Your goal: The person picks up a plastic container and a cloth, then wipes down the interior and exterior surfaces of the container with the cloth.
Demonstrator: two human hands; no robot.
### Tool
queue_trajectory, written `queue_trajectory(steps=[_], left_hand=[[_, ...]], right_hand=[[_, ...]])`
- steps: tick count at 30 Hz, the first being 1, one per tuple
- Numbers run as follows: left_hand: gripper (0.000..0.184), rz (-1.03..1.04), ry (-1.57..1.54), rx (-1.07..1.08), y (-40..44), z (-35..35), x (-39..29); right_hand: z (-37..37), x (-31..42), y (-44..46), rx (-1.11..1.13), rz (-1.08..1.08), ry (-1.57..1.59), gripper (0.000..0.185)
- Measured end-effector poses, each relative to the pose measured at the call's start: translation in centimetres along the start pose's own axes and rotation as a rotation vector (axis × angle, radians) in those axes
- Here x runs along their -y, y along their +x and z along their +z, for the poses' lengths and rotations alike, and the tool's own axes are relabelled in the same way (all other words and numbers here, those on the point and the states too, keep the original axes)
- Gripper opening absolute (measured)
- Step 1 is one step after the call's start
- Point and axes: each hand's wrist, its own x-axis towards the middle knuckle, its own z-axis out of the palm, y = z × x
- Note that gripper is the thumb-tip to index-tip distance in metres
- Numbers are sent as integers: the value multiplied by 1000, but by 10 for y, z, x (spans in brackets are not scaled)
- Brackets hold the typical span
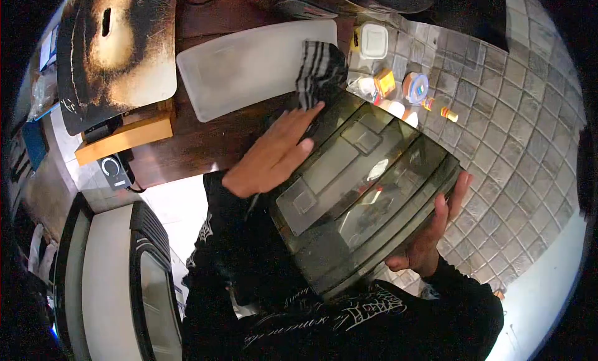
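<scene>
A large smoky see-through plastic cover with ribbed panels lies tilted in front of my body. My right hand grips its lower right edge, the thumb and fingers around the rim. At the opposite side, my left hand reaches across the cover's upper left edge. A black-and-white striped cloth, slightly blurred, hangs from around its fingertips; the exact hold is partly hidden. Just beyond the cloth, a frosted white plastic tray or lid lies on the dark wooden table.
A scorched board stands at upper left above a light wooden bar. On the grey tiled surface sit a white tub, a yellow box and a blue-lidded container. A white-and-black cabinet is at lower left.
</scene>
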Motion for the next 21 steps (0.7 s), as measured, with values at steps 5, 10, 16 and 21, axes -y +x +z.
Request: queue_trajectory(steps=[5,10,16,21], left_hand=[[75,71,36,-74,-50,12,-50],[59,193,205,-275,-52,23,-93],[48,278,-144,-186,-18,13,-126],[49,457,-562,160,-19,12,-172]], right_hand=[[-3,1,1,4,-18,-48,115],[-11,2,9,63,-58,-87,112],[-19,9,11,98,-38,-121,108],[-9,3,6,22,-48,-127,107]])
